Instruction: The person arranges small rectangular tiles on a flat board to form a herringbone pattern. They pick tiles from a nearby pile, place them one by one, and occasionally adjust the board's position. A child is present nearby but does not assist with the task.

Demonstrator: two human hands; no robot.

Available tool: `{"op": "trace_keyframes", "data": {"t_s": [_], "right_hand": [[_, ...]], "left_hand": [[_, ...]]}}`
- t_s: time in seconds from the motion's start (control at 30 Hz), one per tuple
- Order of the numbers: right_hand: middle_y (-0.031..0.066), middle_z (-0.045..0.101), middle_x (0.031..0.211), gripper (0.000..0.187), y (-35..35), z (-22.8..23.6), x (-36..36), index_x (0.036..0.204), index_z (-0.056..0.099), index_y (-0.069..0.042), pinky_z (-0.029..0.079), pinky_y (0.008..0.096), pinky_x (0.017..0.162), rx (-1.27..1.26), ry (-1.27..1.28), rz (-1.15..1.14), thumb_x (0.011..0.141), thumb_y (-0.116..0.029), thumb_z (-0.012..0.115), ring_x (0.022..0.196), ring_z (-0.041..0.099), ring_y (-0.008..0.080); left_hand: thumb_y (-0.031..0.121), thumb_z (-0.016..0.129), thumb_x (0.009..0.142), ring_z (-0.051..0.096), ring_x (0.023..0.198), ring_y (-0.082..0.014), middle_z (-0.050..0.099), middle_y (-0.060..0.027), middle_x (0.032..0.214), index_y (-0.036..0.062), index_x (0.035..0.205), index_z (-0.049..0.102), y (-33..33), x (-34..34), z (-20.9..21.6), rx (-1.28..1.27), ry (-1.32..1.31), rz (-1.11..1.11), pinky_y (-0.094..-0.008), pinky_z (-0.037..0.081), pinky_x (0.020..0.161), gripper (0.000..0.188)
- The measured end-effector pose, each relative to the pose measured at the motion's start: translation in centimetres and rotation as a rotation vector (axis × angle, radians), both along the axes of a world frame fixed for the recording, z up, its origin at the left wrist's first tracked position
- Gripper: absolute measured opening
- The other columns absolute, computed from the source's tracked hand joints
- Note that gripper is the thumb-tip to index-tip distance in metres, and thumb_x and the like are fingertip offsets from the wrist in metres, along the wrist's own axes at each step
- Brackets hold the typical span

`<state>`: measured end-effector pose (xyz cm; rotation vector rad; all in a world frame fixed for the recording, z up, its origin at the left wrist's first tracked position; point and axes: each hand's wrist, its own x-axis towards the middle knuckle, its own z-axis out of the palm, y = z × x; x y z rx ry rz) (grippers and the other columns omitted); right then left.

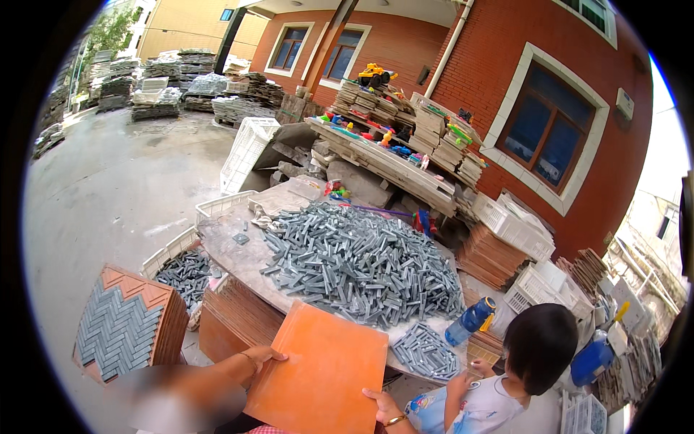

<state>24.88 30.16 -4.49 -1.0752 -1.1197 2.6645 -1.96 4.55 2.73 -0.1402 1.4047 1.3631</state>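
Largest of what I'm looking out on is the red-brick building (477,87), rising beyond the desk (235,253) and to its right. The desk itself is a pale slab, and most of its top is under a broad heap of grey stone strips (361,264). Another person (499,383), in a light printed top, is at the desk's near right corner, both hands raised in front of the chest. Off the desk's near left side I have a stack of reddish boards (119,333), its top one laid with grey strips in a zigzag. A white crate (243,155) is tipped on its side beyond the desk's far left corner, and another crate (171,249), holding darker strips, sits just beside the desk's left edge. The orange board (318,369) is at the desk's near edge, flat face up and bare. A small pile of strips (426,351) lies on the desk's near right part, with a blue bottle (470,320) just beside it. Beyond the desk, a yellow toy truck (374,74) tops some stacked slabs. My left hand (266,357) has its fingers gripping the orange board's left edge; my right hand (384,409) has its fingers closed on the right edge, lower down. I can't tell how the fingers sit underneath.
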Motion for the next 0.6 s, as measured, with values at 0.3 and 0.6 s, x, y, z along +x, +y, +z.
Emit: {"op": "trace_keyframes", "data": {"t_s": [0.3,0.6], "right_hand": [[0.0083,0.064,0.108,0.045,2.0,21.4,-4.3,0.113,0.058,0.000,0.048,0.0343,0.088,1.349,0.471,-0.193,0.074,-0.011,0.077,0.098,0.061,0.0201],[0.0117,0.067,0.105,0.024,0.7,16.6,-3.5,0.102,0.070,-0.007,0.046,0.0389,0.096,2.128,0.368,-0.005,0.083,-0.008,0.056,0.105,0.063,0.0269]], "left_hand": [[0.007,0.076,0.076,0.062,0.093,-0.0144,0.067,-0.0077,0.103,-0.0020,0.109,0.062,1.4,-5.9,17.1,0.831,0.925,-0.158,-0.0319,0.050,0.085,0.037],[0.013,0.059,0.081,0.063,0.104,-0.0220,0.066,-0.0034,0.112,0.0118,0.113,0.064,-0.7,-4.5,9.1,0.631,2.169,-0.274,-0.0346,0.049,0.094,0.032]]}}
